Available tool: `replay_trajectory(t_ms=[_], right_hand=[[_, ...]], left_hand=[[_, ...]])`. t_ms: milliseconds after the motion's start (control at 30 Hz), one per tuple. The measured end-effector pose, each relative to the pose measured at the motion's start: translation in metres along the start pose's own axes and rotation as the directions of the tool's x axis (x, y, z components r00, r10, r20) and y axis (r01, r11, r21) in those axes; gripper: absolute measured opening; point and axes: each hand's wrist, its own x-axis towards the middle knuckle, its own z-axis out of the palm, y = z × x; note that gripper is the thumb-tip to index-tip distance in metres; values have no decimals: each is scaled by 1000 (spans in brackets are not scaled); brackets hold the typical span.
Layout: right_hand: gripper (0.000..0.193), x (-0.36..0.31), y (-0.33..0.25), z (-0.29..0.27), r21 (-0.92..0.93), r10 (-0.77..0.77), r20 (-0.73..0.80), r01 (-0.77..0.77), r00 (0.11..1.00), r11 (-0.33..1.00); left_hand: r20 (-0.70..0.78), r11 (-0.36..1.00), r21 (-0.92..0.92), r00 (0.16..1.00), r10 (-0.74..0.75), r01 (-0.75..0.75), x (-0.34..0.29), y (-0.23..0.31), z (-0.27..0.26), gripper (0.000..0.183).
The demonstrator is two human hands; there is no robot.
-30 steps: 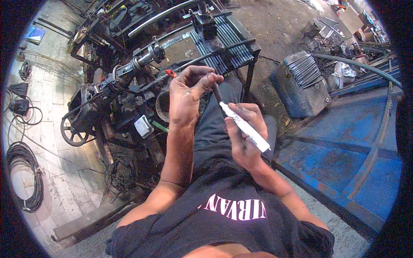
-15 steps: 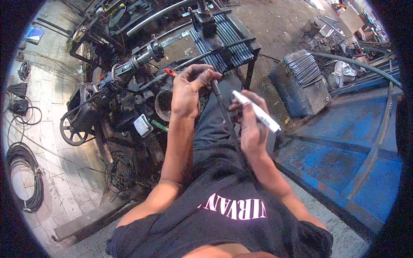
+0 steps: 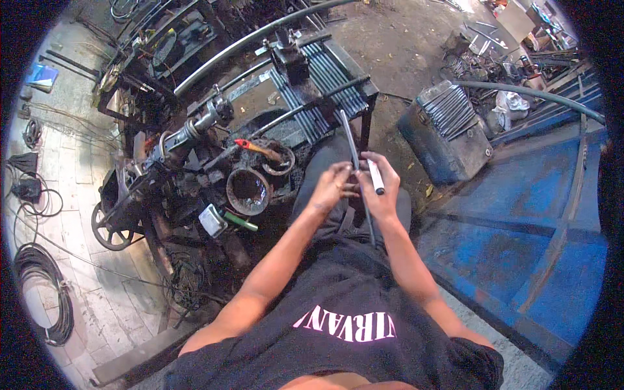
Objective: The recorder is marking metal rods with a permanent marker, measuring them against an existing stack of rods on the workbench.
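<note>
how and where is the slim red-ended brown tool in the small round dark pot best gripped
The tool looks best pinched by its red end, from above on the left: that end juts past the rim of the pot, while the brown end lies inside.

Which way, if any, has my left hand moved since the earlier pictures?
Yes: your bare left hand has moved right, farther from the larger round, dark metal pot, and slightly toward you.
</note>
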Motion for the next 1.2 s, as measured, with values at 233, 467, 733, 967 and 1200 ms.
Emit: replay_trajectory(t_ms=[233, 467, 733, 967, 1200], right_hand=[[33, 55, 26, 11, -267, -85, 16, 86, 996, 960], [37, 70, 41, 14, -294, -94, 44, 103, 995, 950], [34, 40, 28, -17, -393, -125, -11, 111, 992, 913], [34, 1, 43, -64, 13, 344, 115, -348, 932, 937], [37, 0, 71, -28, 50, 264, -86, -260, 961, 964]], left_hand=[[-25, 992, 125, 1000, 5, -2, 92, 12, 4, 30], [-114, 916, 392, 984, 138, -83, 131, 7, -2, 30], [-62, 994, -100, 997, -47, 41, 136, 3, 7, 25], [-113, 993, -114, 992, -50, 37, 150, 12, -8, 22], [-380, 954, -287, 925, -30, -87, 144, 11, 7, 15]])
